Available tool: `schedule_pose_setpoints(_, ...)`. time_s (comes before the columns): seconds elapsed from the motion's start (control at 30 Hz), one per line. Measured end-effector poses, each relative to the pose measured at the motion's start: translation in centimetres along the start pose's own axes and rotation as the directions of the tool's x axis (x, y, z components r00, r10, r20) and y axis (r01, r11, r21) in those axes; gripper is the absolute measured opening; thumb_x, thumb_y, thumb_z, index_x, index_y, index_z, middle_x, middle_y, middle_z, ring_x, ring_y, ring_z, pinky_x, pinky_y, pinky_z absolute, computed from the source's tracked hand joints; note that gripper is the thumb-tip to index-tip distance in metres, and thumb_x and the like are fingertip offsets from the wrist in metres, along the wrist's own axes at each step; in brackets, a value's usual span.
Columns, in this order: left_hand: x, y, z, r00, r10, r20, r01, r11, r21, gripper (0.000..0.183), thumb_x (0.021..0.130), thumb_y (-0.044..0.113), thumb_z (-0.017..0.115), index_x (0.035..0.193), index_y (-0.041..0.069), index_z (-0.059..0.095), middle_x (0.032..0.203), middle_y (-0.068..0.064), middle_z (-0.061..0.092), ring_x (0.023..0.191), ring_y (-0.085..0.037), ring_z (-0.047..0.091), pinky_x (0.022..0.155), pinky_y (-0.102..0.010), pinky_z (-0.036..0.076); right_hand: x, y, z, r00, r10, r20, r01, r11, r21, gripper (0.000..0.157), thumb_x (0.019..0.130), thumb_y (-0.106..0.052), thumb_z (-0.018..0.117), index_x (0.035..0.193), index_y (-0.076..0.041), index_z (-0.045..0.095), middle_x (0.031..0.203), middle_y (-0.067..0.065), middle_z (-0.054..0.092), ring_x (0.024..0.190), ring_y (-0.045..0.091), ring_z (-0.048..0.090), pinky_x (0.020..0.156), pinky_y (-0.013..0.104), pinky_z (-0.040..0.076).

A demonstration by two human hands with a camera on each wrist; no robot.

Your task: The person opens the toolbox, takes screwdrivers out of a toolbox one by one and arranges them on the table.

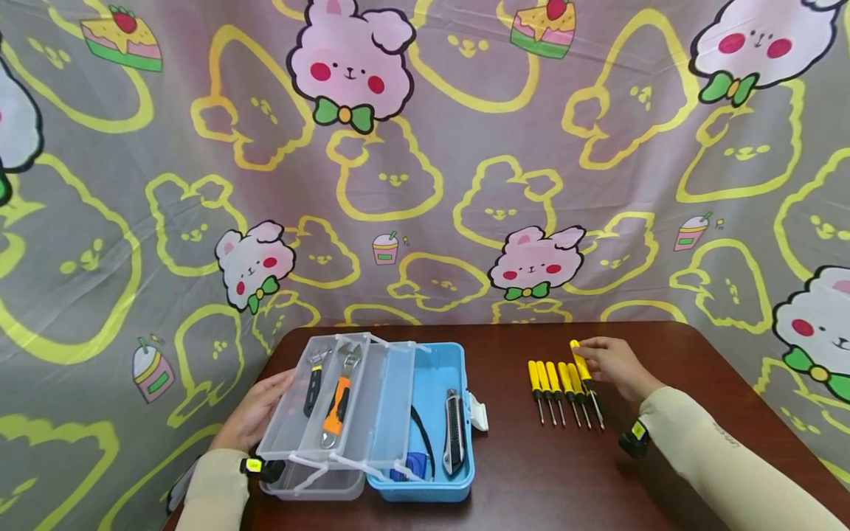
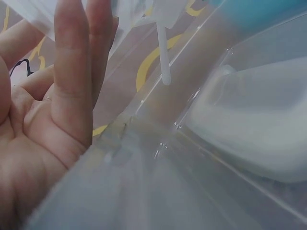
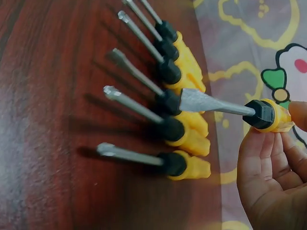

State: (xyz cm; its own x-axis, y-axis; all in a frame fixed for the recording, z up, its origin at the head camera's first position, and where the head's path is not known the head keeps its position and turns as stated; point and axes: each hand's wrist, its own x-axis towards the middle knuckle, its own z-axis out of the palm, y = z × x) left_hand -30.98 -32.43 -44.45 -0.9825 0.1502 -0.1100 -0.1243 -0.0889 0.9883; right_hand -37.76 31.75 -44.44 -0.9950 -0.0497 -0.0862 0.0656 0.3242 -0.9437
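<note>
My right hand [image 1: 614,363] pinches the yellow handle of a flat-blade screwdriver [image 1: 579,360]. In the right wrist view its wide metal tip [image 3: 201,101] points left, over several more yellow-and-black screwdrivers [image 1: 546,380] lying in a row on the table. At the left, my left hand [image 1: 259,405] touches the outer edge of the toolbox's clear upper tray [image 1: 287,424]. Its fingers [image 2: 72,72] look mostly straight in the left wrist view, partly behind the clear plastic. An orange-handled adjustable wrench [image 1: 337,402] and a smaller black-handled one [image 1: 313,387] lie in that tray.
The toolbox's blue base [image 1: 465,487] stands opened out, with a utility knife [image 1: 454,431] and a blue item with a black strap [image 1: 415,466] inside. A white latch [image 1: 478,413] sticks out on its right side. A patterned cloth [image 1: 425,184] hangs behind the brown table [image 1: 518,487].
</note>
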Motion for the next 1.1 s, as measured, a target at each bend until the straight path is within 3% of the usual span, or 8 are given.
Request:
schedule_pose_setpoints(0.2,0.0,0.1,-0.1,0.998,0.023,0.059,-0.022,1.000,-0.011,0.047,0.104,0.031,0.048,0.144,0.007,0.047,0.113,-0.001,0.069,0.097,-0.017,0.066,0.078,-0.034,0.056,-0.2,1.0,-0.2,1.000,0.011,-0.008,-0.011,1.000,-0.021,0.057,0.096,-0.037,0.063,0.128,0.009,0.052,0.120,0.021,0.059,0.087,0.024,0.058,0.074,0.037,0.055)
schedule_pose_setpoints(0.43,-0.1,-0.1,-0.2,1.000,0.013,0.002,-0.013,1.000,0.019,0.044,0.102,0.034,0.051,0.140,0.011,0.053,0.111,-0.001,0.069,0.094,-0.017,0.066,0.075,-0.033,0.056,-0.1,2.3,-0.5,0.999,0.038,-0.017,-0.038,0.999,-0.020,0.054,0.096,-0.034,0.064,0.126,0.010,0.053,0.115,0.018,0.064,0.087,0.022,0.062,0.073,0.036,0.055)
schedule_pose_setpoints(0.6,0.0,-0.2,-0.3,0.999,0.028,0.036,-0.029,0.999,0.014,0.047,0.103,0.032,0.049,0.144,0.009,0.048,0.112,-0.001,0.069,0.095,-0.016,0.066,0.076,-0.033,0.056,-0.1,2.9,-0.7,0.999,0.038,-0.033,-0.039,0.999,-0.030,0.051,0.096,-0.030,0.063,0.124,0.012,0.054,0.109,0.016,0.065,0.083,0.021,0.064,0.071,0.038,0.056)
schedule_pose_setpoints(0.7,0.1,-0.2,-0.3,1.000,0.022,0.017,-0.022,1.000,0.010,0.046,0.102,0.033,0.051,0.142,0.010,0.050,0.111,-0.001,0.069,0.094,-0.016,0.066,0.075,-0.033,0.056,0.0,3.4,-0.8,0.998,0.054,-0.041,-0.055,0.998,-0.038,0.051,0.095,-0.031,0.064,0.123,0.011,0.055,0.106,0.014,0.064,0.081,0.020,0.063,0.070,0.037,0.056)
schedule_pose_setpoints(0.83,0.0,-0.2,-0.3,1.000,0.016,-0.008,-0.016,1.000,0.026,0.049,0.102,0.035,0.052,0.143,0.009,0.049,0.111,-0.001,0.069,0.094,-0.016,0.066,0.074,-0.033,0.056,0.0,4.0,-1.2,0.996,0.076,-0.045,-0.079,0.995,-0.060,0.052,0.096,-0.031,0.064,0.124,0.011,0.054,0.107,0.014,0.062,0.082,0.020,0.062,0.071,0.037,0.056)
schedule_pose_setpoints(0.97,0.1,-0.2,-0.4,0.999,0.031,0.016,-0.032,0.999,0.038,0.049,0.103,0.034,0.050,0.144,0.008,0.047,0.113,-0.001,0.069,0.095,-0.016,0.066,0.076,-0.033,0.056,0.0,4.5,-1.6,0.995,0.087,-0.050,-0.092,0.992,-0.092,0.052,0.096,-0.030,0.062,0.125,0.012,0.053,0.113,0.019,0.060,0.086,0.022,0.062,0.072,0.039,0.056)
schedule_pose_setpoints(1.1,0.1,-0.1,-0.4,0.999,0.032,0.024,-0.033,0.999,0.024,0.038,0.103,0.033,0.049,0.137,0.016,0.057,0.112,-0.001,0.069,0.095,-0.016,0.066,0.076,-0.033,0.056,0.0,4.8,-1.7,0.994,0.099,-0.046,-0.104,0.989,-0.102,0.053,0.097,-0.030,0.062,0.126,0.013,0.051,0.114,0.021,0.059,0.089,0.024,0.062,0.073,0.040,0.056)
